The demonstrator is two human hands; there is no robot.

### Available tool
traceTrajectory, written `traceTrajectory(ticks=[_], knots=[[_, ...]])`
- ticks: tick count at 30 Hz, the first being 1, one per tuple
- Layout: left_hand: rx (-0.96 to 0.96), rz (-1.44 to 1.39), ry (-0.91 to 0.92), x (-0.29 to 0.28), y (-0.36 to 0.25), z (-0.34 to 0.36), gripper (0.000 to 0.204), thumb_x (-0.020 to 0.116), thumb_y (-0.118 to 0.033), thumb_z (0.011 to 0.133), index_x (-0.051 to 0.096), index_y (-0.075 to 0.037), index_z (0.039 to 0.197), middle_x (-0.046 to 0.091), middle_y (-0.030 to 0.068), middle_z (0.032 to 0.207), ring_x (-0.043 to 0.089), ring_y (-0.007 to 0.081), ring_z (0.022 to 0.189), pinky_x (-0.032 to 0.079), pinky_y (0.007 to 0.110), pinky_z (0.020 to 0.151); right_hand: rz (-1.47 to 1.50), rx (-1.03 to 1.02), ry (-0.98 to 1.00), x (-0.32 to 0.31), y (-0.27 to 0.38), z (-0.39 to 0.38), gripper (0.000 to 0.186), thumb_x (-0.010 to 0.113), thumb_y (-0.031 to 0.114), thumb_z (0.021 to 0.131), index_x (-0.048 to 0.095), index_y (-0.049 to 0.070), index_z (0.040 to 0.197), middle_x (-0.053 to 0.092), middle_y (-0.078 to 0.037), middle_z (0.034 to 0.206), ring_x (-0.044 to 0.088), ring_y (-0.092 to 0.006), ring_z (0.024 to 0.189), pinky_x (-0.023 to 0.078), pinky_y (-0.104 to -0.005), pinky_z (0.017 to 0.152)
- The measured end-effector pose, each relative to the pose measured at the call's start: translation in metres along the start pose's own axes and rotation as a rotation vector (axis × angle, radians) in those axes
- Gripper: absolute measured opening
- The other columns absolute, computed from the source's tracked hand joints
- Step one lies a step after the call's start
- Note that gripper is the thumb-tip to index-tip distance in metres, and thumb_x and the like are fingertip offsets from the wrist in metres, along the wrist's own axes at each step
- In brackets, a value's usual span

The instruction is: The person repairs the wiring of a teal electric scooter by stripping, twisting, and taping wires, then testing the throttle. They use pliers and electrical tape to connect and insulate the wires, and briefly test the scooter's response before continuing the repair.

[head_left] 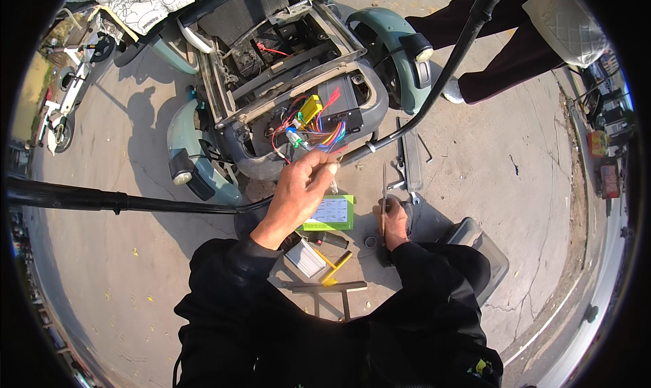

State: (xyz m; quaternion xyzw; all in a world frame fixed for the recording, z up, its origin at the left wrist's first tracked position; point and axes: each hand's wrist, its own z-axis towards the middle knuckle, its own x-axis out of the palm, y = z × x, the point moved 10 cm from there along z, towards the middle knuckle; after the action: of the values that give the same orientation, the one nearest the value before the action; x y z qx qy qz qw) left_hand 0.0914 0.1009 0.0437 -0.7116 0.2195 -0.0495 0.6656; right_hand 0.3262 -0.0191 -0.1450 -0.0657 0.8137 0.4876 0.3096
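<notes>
a: obs. — the left hand [298, 188] is raised toward the open rear of the green scooter [298, 83], fingers pinched shut on a thin wire end [333, 181] that hangs just below the fingertips.

b: what does the wiring look like?

a: a loose wire bundle [319, 127] of red, blue, yellow and orange strands spills from the compartment, with a yellow connector block [310, 108] among them. it lies just above the left hand, beside a black bar [407, 117] crossing in front.

b: the right hand?

a: the right hand [393, 222] sits lower, closed around a slim tool [384, 198] held upright; the tip is too small to tell its kind.

b: ground items?

a: a green box [331, 213] lies on the concrete between the hands, wrenches [410, 164] just beyond it. another person's dark trouser legs [502, 49] stand well apart at the upper right.
</notes>
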Motion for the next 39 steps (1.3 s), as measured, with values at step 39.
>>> traceTrajectory(ticks=[39], knots=[[0.235, 0.151, 0.113, 0.009, -0.025, -0.017, 0.012, 0.079, -0.01, 0.083, 0.078, -0.001, 0.091, 0.075, 0.0117, 0.077, 0.073, 0.0174, 0.067, 0.056, 0.029, 0.065, -0.727, -1.075, 0.099, -0.042, 0.282, -0.102, 0.016, 0.065, 0.016, 0.089, 0.063, 0.002, 0.096, 0.062, -0.012, 0.087, 0.067, -0.0264, 0.073, 0.054, -0.0369, 0.058]])
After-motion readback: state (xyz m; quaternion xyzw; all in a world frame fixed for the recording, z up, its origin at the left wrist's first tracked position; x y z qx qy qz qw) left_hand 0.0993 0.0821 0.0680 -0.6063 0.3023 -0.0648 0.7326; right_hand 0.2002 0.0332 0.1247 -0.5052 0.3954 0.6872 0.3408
